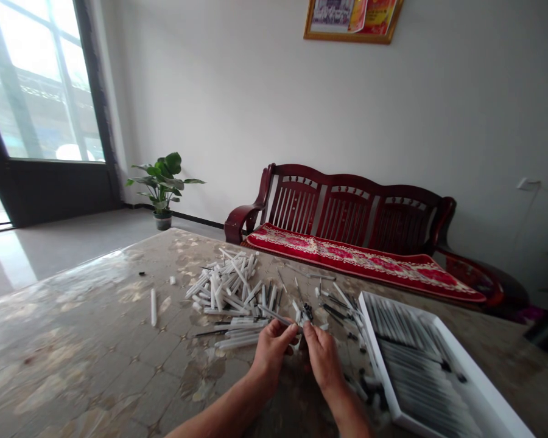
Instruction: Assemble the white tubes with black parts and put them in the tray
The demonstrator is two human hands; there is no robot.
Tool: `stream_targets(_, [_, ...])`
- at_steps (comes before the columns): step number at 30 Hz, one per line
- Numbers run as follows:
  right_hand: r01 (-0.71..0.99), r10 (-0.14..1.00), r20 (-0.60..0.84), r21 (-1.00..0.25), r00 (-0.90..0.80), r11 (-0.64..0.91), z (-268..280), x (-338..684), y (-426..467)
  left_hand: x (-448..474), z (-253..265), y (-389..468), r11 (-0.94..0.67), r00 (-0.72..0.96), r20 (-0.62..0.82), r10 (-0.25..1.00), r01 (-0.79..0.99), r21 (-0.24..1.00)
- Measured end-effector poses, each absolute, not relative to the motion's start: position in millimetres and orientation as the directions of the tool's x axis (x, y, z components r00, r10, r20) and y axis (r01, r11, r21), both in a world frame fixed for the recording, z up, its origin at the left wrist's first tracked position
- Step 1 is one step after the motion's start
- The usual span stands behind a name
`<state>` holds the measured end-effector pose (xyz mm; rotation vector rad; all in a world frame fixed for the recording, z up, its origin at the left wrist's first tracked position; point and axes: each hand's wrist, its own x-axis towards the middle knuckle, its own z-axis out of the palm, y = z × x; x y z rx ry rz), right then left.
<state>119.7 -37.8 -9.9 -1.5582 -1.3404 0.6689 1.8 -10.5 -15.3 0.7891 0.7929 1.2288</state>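
My left hand (273, 351) is closed, thumb and fingers pinching a slim grey-white pen (274, 314) that points up and to the left. Close beside it, my right hand (322, 356) is also closed, its thumb and fingers pressed together at the pen's near end. Whatever lies between the right fingertips is hidden. Beyond the hands is a loose pile of white pen barrels (228, 283). More barrels (242, 340) lie side by side just left of my left hand. Small black and white pen parts (307, 310) are scattered right behind my fingertips.
A white box (381, 371) at the right holds rows of pens (420, 383), blurred. Black caps (368, 386) lie along its left side. One lone barrel (153, 307) rests on the patterned table (95, 365). Behind stand a red wooden bench (347, 201) and a potted plant (162, 182).
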Motion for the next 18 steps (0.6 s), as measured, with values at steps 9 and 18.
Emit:
stream_targets(9, [0.454,0.933,0.259,-0.882,0.251,0.123,-9.0,118.2,-38.6,2.2,-15.1,-10.4,0.145,0.146,-0.084,0.986,-0.477,0.867])
stream_targets(18, [0.372,0.944,0.222,-0.92,0.244,0.12,-6.0,115.3,-39.6,1.5,-15.1,-9.6,0.146,0.124,-0.098,0.987,-0.479,0.865])
